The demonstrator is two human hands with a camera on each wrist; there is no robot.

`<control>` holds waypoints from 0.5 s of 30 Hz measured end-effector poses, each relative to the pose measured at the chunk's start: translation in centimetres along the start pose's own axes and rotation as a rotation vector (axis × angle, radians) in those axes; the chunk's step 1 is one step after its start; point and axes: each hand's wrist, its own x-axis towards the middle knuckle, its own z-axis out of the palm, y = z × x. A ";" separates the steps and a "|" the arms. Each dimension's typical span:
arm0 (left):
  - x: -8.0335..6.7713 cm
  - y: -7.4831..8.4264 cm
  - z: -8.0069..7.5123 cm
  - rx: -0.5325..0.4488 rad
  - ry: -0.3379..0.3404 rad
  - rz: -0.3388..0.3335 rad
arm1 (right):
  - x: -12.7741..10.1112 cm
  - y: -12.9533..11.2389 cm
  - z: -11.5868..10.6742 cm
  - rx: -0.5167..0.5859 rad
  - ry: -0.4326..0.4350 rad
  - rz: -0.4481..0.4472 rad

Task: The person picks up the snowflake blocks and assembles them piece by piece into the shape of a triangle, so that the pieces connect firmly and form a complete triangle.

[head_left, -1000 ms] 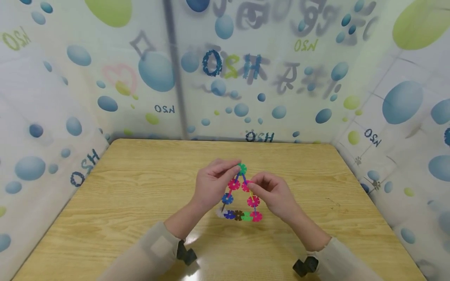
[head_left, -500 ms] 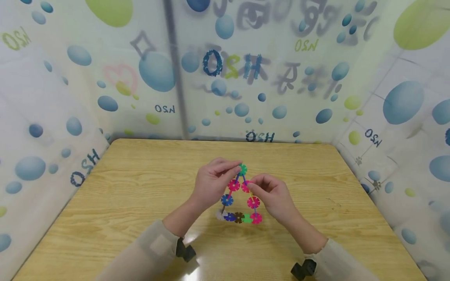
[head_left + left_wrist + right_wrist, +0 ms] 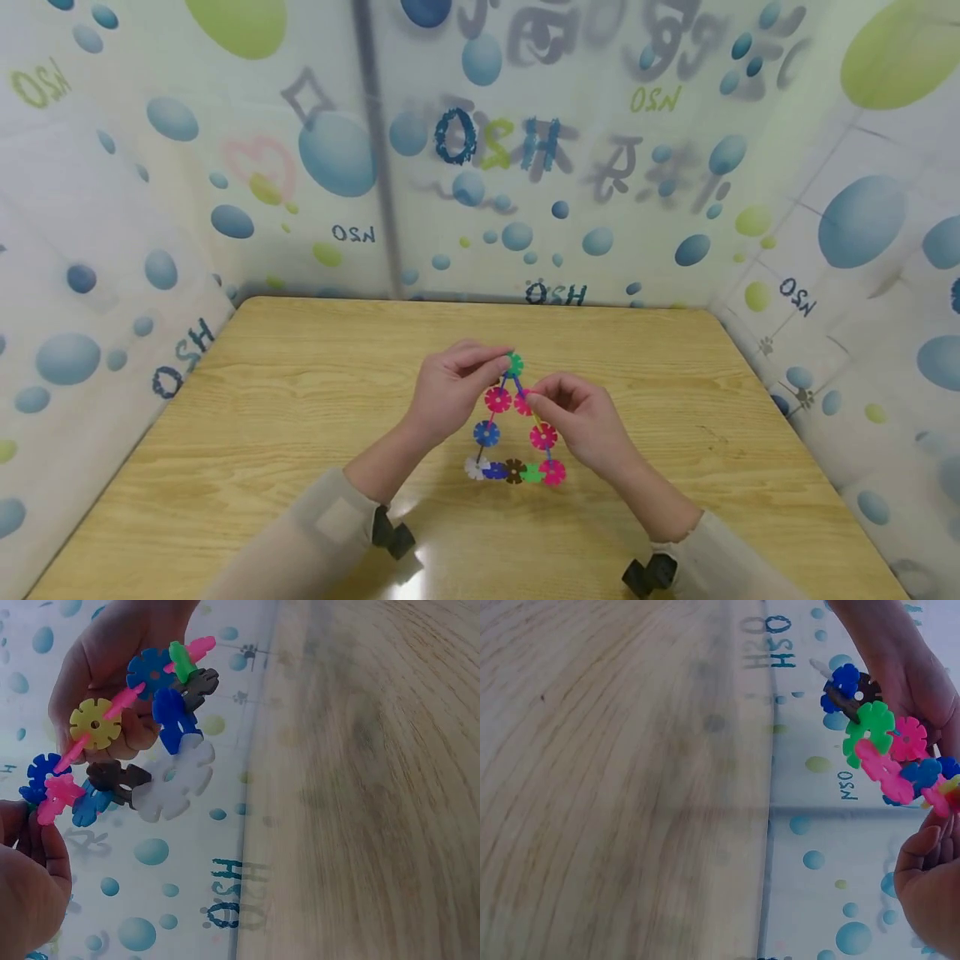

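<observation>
Head view showed both hands pinching a triangle of snowflake discs (image 3: pixel 516 433): left hand (image 3: pixel 453 392) at its top, right hand (image 3: pixel 581 421) on its side.

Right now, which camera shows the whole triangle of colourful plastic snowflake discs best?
The head view: the triangle of colourful plastic snowflake discs shows whole, held between both hands above the wooden table. The left wrist view shows a close cluster; the right wrist view shows a few discs at the frame edge.

The toy (image 3: pixel 514 427) sits mid-table (image 3: pixel 262 417), apparently lifted just off the top. The left hand (image 3: pixel 452 393) is on its left side near the top; the right hand (image 3: pixel 577 417) is on its right side, slightly lower. Walls (image 3: pixel 675 167) stand behind and beside.
</observation>
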 end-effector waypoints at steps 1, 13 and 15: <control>0.0 0.0 0.0 -0.012 0.000 -0.004 | 0.1 -0.1 0.0 -0.004 -0.009 0.005; 0.1 0.2 0.0 -0.012 -0.005 -0.039 | 0.2 -0.2 -0.3 -0.014 -0.034 0.037; 0.0 0.2 0.0 -0.006 -0.002 -0.023 | 0.1 -0.1 -0.3 -0.007 -0.032 0.030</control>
